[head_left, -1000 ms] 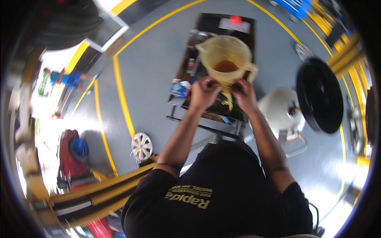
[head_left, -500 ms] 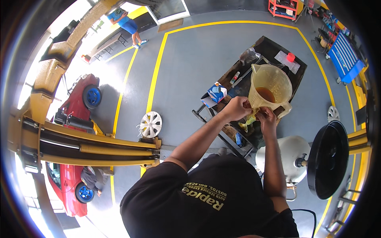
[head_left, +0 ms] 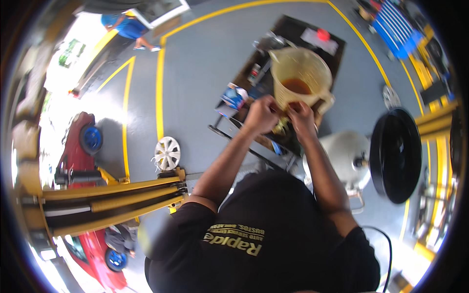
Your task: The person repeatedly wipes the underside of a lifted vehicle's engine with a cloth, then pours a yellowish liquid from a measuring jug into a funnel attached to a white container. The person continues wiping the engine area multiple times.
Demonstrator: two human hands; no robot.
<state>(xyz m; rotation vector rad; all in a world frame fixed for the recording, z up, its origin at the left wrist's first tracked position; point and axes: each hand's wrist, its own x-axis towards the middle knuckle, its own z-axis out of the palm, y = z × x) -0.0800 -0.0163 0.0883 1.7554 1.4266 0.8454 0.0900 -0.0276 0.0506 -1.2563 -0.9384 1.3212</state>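
Just in front of a translucent measuring jug (head_left: 312, 68), my left hand (head_left: 263, 115) and my right hand (head_left: 300, 117) are close together, fingers pinched. Between them is a crumpled, thin yellow-green thing (head_left: 280, 127), partly hidden by the fingers; its kind is unclear. Amber liquid (head_left: 296, 87) lies in the bottom of the jug, whose handle points toward my right. The jug stands on a dark cart (head_left: 293, 29). Left of it are a blue and white box (head_left: 234, 96) and a small tube (head_left: 254, 73). A red cap (head_left: 323, 34) lies behind it.
A black round pan (head_left: 395, 156) and a pale tank (head_left: 344, 151) stand at my right. Yellow lift arms (head_left: 112, 195) reach in from the left, near a wheel cover (head_left: 167, 154). Beyond are a red car (head_left: 78, 141), a crouching person (head_left: 121, 239) and a person in blue (head_left: 129, 28).
The whole view has shifted, so the cart and jug appear farther left and higher. Both hands remain pinched at the yellow-green thing. The person in blue now bends forward.
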